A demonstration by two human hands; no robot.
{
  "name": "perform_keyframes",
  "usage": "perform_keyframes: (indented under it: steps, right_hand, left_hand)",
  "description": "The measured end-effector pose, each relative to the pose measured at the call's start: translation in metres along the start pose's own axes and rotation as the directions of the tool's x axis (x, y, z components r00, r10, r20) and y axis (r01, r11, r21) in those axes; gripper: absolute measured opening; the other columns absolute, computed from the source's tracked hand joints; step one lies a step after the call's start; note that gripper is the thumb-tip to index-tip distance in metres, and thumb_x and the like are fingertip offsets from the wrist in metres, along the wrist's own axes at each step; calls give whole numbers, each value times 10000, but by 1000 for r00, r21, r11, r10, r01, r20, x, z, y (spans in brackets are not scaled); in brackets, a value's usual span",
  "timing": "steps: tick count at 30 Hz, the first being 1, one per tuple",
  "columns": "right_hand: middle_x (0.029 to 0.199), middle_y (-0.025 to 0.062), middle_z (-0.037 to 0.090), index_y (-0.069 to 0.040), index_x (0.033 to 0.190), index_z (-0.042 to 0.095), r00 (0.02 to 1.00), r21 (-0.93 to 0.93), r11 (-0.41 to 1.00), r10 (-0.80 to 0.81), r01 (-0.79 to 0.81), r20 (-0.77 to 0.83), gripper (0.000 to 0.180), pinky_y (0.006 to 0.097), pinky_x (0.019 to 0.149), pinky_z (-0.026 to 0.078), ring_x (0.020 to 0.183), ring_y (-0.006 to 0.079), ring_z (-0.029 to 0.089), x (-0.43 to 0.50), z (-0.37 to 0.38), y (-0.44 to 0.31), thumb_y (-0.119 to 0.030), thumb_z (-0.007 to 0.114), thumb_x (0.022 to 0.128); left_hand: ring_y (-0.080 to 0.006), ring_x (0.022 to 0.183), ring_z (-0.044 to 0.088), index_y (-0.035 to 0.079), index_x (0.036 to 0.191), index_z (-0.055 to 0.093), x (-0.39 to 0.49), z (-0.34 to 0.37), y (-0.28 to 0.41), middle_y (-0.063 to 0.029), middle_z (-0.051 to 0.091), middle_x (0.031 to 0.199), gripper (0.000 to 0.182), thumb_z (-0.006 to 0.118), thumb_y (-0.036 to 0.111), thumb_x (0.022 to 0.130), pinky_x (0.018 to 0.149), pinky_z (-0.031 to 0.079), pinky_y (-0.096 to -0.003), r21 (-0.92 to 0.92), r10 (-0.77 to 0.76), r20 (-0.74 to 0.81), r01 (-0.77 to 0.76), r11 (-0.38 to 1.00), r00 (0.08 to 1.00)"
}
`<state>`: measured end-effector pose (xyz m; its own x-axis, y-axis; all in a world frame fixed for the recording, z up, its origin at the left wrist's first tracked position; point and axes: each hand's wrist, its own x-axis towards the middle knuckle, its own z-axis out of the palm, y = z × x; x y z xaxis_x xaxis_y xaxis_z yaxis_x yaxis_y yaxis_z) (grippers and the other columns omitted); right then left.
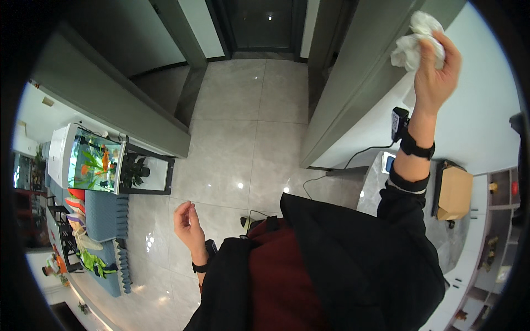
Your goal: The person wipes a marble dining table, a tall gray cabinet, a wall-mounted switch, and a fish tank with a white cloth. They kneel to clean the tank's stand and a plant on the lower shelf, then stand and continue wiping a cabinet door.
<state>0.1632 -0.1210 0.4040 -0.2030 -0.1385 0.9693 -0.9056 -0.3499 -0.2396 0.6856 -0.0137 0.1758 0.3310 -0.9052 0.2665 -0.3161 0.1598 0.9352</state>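
Observation:
High at the upper right, my right hand [438, 76] grips a crumpled white tissue or cloth [408, 51] between thumb and fingers. The white bundle is held against or close to the grey door frame [372, 82]; contact cannot be told. A black strap with a small boxed device [399, 124] and a cable is on my right wrist. Lower left, my left hand [188, 223] hangs over the tiled floor with its fingers loosely curled, holding nothing visible. It also wears a black wrist strap [200, 268].
An aquarium [95, 161] on a black-framed stand [169, 176] is at the left, near a blue sofa [103, 215]. At the right, a grey marble-look table [445, 244] bears a cardboard box [455, 192]. A dark door [263, 25] stands ahead. A cable [352, 157] hangs from the right wrist device.

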Motion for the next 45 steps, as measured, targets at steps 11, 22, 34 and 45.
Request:
perform_keyframes:
  steps: [11, 22, 34, 45]
  right_hand:
    - [1095, 96, 513, -127, 1092, 707, 981, -293, 940, -141, 175, 134, 378, 326, 812, 476, 986, 257, 534, -160, 11, 65, -23, 773, 735]
    - [1094, 110, 538, -175, 1135, 696, 876, -369, 917, 50, 149, 480, 488, 356, 800, 499, 968, 292, 573, -226, -4, 49, 66, 702, 711]
    - [1076, 116, 528, -144, 1130, 687, 647, -436, 844, 524, -311, 553, 338, 368, 909, 457, 998, 292, 560, -300, 87, -38, -110, 688, 794]
    - [1099, 148, 587, -57, 847, 648, 625, 111, 923, 157, -368, 765, 215, 369, 952, 431, 1077, 329, 567, -271, 278, -226, 37, 550, 680]
  left_hand:
    - [-161, 909, 632, -7, 1003, 651, 6, 2, 2, -95, 629, 1010, 180, 597, -82, 849, 803, 518, -260, 8, -6, -3, 6, 1000, 1000]
    - [-180, 901, 641, 7, 995, 660, 24, -13, 5, -100, 641, 986, 179, 603, -63, 840, 808, 527, -278, -66, 100, 28, -98, 993, 995]
    - [-158, 890, 635, 4, 995, 657, 21, -195, -52, -91, 639, 979, 165, 603, -50, 849, 798, 526, -267, 35, 26, -282, -17, 999, 959]
    - [-156, 844, 646, 12, 955, 668, 40, -291, -105, -86, 654, 922, 137, 614, -26, 835, 758, 534, -269, 134, -36, -510, 120, 984, 860]
